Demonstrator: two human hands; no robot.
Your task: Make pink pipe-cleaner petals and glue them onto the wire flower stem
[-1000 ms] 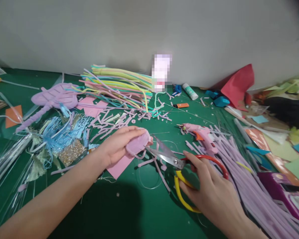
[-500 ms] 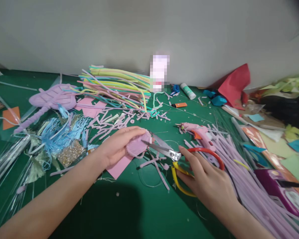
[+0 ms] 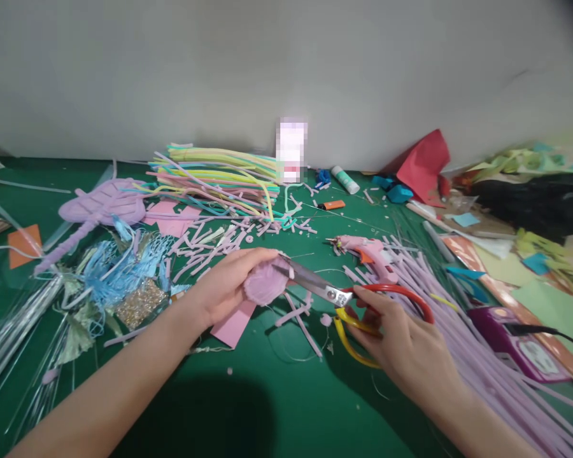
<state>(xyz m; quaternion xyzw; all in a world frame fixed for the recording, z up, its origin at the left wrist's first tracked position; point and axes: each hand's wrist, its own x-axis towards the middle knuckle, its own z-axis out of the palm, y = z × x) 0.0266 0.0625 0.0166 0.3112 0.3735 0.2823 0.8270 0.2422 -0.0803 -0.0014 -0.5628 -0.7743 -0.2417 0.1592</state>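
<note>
Between its thumb and fingers, my left hand grips a round lilac disc that looks built from fuzzy pipe cleaners. My right hand is closed round the red and yellow handles of the scissors. Their blades lie nearly together at the disc's upper right edge, by a short lilac stub. A pink card lies on the table below the disc. Lilac offcuts are scattered just right of it.
A pink hot glue gun lies beyond the scissors, beside a long bundle of lilac pipe cleaners. Coloured pipe cleaners are piled at the back. At left are a lilac leaf-shaped piece, blue tassels and a bag of beads.
The scissor blades have closed and shifted from across the disc's face to its upper edge. The disc has turned slightly in my left hand. The whole view has tilted a little.
</note>
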